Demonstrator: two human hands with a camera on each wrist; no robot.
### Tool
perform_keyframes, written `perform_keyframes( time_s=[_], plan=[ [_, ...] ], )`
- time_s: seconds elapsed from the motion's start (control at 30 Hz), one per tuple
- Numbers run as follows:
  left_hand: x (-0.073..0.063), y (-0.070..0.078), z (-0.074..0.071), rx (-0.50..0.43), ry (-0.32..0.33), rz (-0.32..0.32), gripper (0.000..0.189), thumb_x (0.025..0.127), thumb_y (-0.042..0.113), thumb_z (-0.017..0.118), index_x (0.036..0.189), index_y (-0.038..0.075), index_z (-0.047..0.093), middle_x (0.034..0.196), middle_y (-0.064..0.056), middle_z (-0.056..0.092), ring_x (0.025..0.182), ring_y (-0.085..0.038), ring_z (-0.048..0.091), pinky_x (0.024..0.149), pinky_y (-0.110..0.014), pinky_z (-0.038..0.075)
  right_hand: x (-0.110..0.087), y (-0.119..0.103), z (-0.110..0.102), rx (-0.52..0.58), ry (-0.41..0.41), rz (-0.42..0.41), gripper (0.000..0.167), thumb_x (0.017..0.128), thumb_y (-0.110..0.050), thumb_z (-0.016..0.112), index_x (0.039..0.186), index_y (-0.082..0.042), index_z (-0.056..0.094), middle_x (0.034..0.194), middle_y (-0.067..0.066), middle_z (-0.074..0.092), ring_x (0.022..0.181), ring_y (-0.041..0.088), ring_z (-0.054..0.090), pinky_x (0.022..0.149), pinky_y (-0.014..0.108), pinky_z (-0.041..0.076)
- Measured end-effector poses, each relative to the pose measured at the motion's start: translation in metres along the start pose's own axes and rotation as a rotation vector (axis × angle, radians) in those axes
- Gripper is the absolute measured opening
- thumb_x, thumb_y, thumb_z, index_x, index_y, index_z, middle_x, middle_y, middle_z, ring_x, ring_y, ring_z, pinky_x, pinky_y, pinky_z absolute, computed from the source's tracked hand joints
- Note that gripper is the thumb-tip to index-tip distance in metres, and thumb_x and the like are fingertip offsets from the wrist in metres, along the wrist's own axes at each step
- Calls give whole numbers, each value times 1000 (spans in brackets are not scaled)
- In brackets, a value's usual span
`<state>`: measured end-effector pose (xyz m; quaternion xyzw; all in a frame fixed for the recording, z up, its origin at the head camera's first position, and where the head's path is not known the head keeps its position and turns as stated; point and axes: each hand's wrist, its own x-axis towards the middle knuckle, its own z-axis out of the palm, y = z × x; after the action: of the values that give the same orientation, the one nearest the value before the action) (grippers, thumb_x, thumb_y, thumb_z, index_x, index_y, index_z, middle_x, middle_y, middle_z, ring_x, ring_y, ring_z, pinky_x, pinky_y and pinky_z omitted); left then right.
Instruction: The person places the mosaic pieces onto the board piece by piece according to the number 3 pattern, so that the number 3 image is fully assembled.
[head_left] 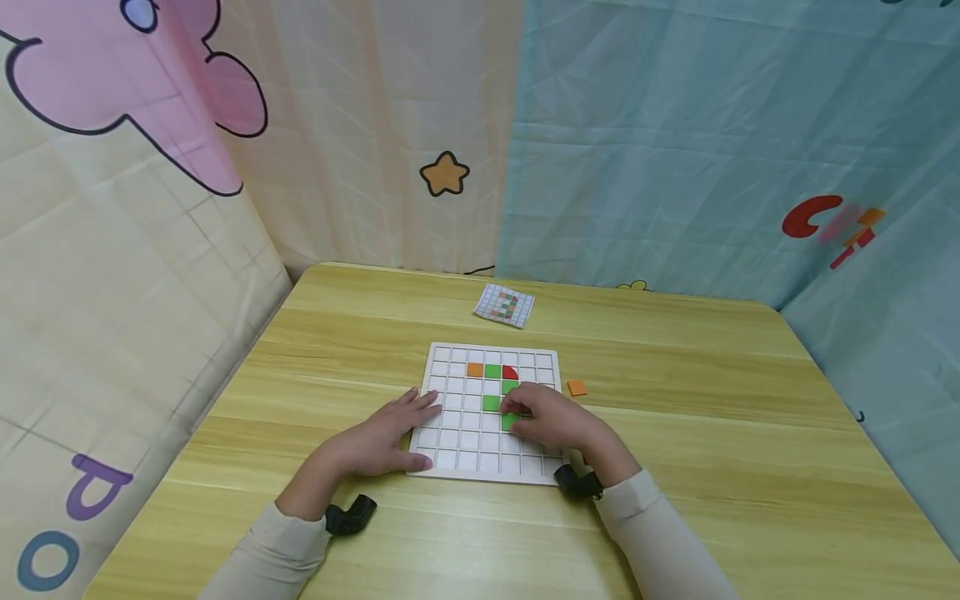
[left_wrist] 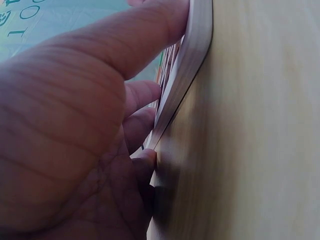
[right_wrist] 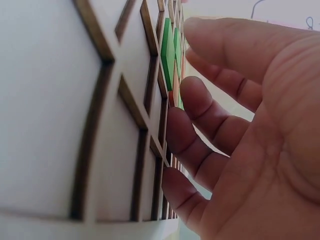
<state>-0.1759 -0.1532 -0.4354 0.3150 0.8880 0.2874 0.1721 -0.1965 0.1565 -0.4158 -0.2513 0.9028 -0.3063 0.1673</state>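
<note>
A white square grid board (head_left: 457, 437) lies on the table. Set in its cells are an orange square tile (head_left: 475, 370), several green square tiles (head_left: 492, 371) and a red quarter-round tile (head_left: 510, 372). My left hand (head_left: 390, 433) rests at the board's left edge, fingers spread and thumb on its near corner; the left wrist view shows the thumb over the rim (left_wrist: 192, 55). Over the board's right half is my right hand (head_left: 551, 414), fingers loosely bent beside the green tiles. In the right wrist view its fingertips come down close to the grid, with no tile between thumb and fingers.
A loose orange tile (head_left: 577, 387) lies just right of the board. Behind the board is a small printed card (head_left: 505, 305) with a coloured grid pattern. Black wrist devices (head_left: 351, 515) sit at both cuffs. Printed curtains (head_left: 645, 150) stand behind the wooden table (head_left: 712, 417).
</note>
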Motion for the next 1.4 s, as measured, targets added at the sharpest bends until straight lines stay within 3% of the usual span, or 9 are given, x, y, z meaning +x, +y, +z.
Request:
perform_keyframes(
  time_s=[0.5, 1.07, 1.4],
  plan=[
    [0, 1, 0, -9, -6, -17, 81, 90, 38, 72, 155, 9, 34, 164, -5, 20, 151, -34, 5, 116, -58, 13, -17, 10, -8, 31, 57, 17, 15, 92, -11, 69, 107, -12, 66, 103, -2, 60, 95, 19, 53, 89, 39, 47],
    [0, 1, 1, -19, -9, -19, 81, 90, 39, 72, 156, 11, 33, 164, -3, 19, 151, -33, 5, 117, -57, 13, -60, 24, -23, 51, 129, 147, 20, 91, -10, 71, 110, -10, 66, 100, -1, 60, 94, 20, 53, 85, 39, 48],
    [0, 0, 1, -18, -3, -11, 81, 90, 38, 73, 155, 9, 34, 164, -5, 20, 151, -34, 5, 116, -58, 13, -85, 37, -27, 33, 166, 154, 19, 91, -7, 68, 109, -9, 66, 100, 1, 61, 93, 20, 54, 85, 41, 48]
  ],
)
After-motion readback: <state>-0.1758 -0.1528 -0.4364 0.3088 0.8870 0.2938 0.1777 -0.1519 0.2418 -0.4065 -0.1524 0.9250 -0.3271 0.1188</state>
